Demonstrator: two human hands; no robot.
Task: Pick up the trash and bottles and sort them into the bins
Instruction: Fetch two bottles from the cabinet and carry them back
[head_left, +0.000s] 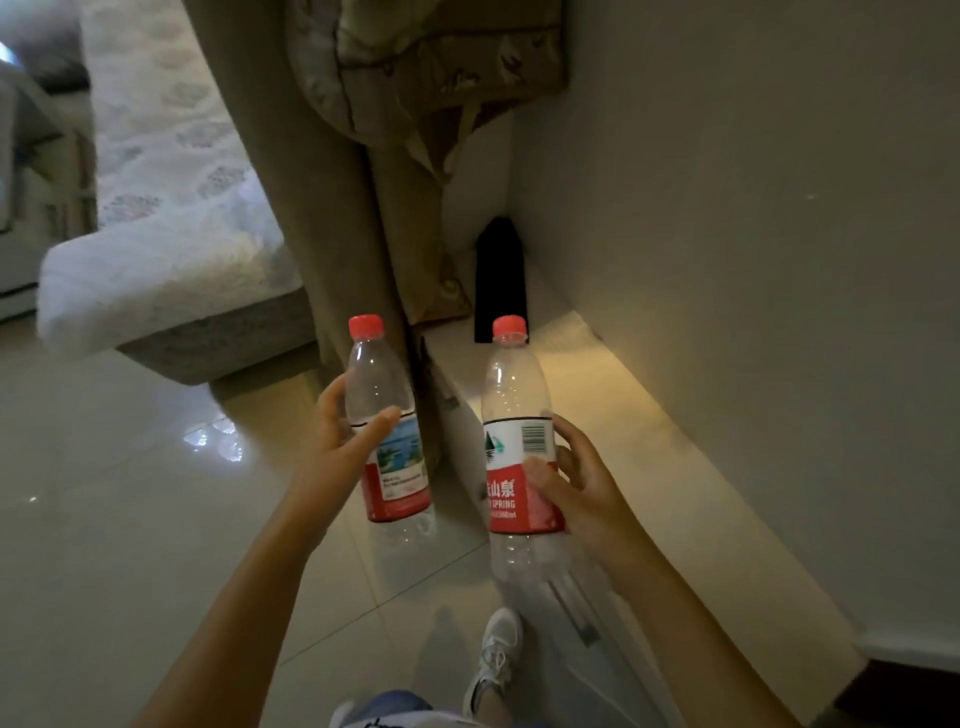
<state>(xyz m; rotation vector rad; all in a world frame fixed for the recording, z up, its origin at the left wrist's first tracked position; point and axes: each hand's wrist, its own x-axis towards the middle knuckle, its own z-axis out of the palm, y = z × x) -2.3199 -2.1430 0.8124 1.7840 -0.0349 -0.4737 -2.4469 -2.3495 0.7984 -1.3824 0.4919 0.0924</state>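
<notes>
The person is holding two clear plastic bottles upright in the air above the tiled floor, one in each hand, both well in front of the black bin that is standing in the corner against the wall. The left hand is gripping the left bottle, its fingers curling round the clear upper body and the thumb pressing across the front just above the label. The right hand is gripping the right bottle, its fingers clamping round the label from the right side and the thumb lying over the red band. Both bottles are wearing red caps and red-and-white labels, and they are sitting side by side without touching. Left of the black bin a beige curtain is hanging down, and further left of it a bed with a white cover is showing. A grey sneaker is standing on the floor below the right bottle.
</notes>
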